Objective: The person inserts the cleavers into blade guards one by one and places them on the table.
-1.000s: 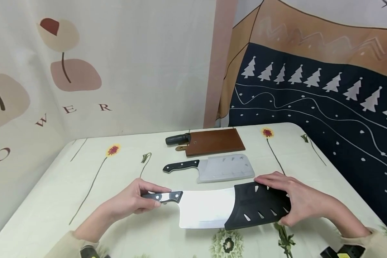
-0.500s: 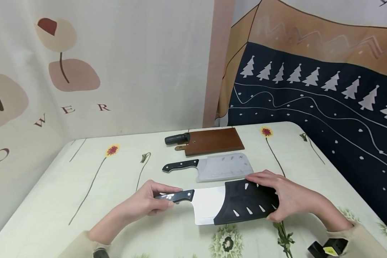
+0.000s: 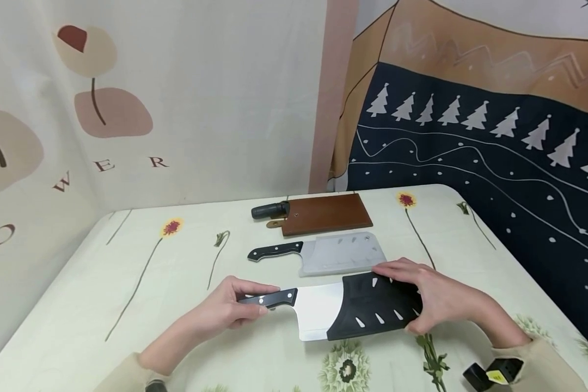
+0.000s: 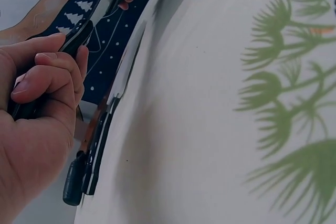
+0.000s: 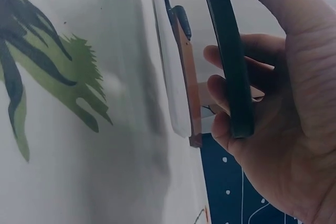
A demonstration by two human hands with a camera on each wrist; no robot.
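In the head view a cleaver [image 3: 319, 312] is held level over the table, its bare steel showing near the handle. My left hand [image 3: 231, 306] grips its black riveted handle [image 3: 276, 299] between thumb and fingers. A black blade sheath [image 3: 372, 305] with small slots covers the front part of the blade. My right hand [image 3: 435, 295] holds that sheath at its far end, thumb on the near edge and fingers on the far edge. In the right wrist view the sheath [image 5: 231, 66] stands edge-on between thumb and fingers. The blade's tip is hidden inside the sheath.
Just behind lies a second cleaver with a black handle [image 3: 274, 251] in a translucent sheath [image 3: 345, 255]. Farther back, a brown leather sheath [image 3: 328, 215] has a black handle [image 3: 269, 211] sticking out. The table has a flowered cloth [image 3: 142, 326]; printed curtains [image 3: 225, 98] hang behind.
The black sheath has slid farther over the blade, leaving less steel bare. My left hand has moved right and my right hand left; over the last half second both are nearly still.
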